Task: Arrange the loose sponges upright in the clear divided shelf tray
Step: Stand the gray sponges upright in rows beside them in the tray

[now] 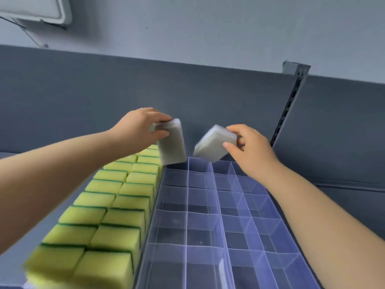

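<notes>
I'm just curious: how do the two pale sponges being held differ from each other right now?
The left hand holds its sponge nearly upright, gripped at the top end; the right hand holds its sponge tilted diagonally, gripped at its right end. Both are pale grey blocks held above the far end of the clear tray.

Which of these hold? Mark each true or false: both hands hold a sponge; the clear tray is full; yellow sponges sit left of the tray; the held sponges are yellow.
1. Both the left hand and right hand hold a sponge: true.
2. The clear tray is full: false, its visible compartments are empty.
3. Yellow sponges sit left of the tray: true.
4. The held sponges are yellow: false, the left sponge and right sponge are grey-white.
</notes>
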A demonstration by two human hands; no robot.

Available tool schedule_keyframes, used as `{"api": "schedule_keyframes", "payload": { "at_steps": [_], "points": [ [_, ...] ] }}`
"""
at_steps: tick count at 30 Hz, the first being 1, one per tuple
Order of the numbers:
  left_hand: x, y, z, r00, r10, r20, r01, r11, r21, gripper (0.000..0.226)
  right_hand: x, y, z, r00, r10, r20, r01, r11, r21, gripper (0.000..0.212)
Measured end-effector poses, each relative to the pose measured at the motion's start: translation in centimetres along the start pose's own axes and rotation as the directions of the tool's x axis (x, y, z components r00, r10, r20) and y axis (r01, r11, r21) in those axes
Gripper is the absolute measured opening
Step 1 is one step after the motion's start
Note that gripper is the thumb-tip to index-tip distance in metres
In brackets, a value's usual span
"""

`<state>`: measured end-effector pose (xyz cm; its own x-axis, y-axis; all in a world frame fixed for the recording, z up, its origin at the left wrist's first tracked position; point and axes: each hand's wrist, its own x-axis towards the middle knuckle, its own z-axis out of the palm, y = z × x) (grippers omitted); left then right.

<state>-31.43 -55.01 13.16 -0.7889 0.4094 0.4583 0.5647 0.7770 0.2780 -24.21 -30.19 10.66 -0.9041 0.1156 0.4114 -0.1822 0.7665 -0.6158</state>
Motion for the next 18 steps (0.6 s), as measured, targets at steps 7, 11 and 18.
{"api": "schedule_keyframes", "payload": {
  "at_steps": [7, 11, 18],
  "points": [
    [3.1, -1.0, 1.9, 0.999, -0.029, 0.018, 0.033, 0.979, -0.203, 0.033, 2.7, 0.6, 2.1, 0.993, 0.097, 0.072, -0.093, 0.994, -0.065, 0.032],
    [3.7, -1.3, 2.3, 1.000, -0.021, 0.011, 0.023, 0.965, -0.262, 0.032, 2.8, 1.1, 2.5, 0.989, 0.114, 0.093, -0.104, 0.989, -0.109, 0.033],
    [3.8, -2.8, 3.6, 0.989, 0.052, 0.139, -0.035, 0.992, -0.121, 0.033, 3.5, 1.5, 3.2, 0.989, 0.079, 0.125, -0.060, 0.987, -0.148, 0.035]
  ]
}}
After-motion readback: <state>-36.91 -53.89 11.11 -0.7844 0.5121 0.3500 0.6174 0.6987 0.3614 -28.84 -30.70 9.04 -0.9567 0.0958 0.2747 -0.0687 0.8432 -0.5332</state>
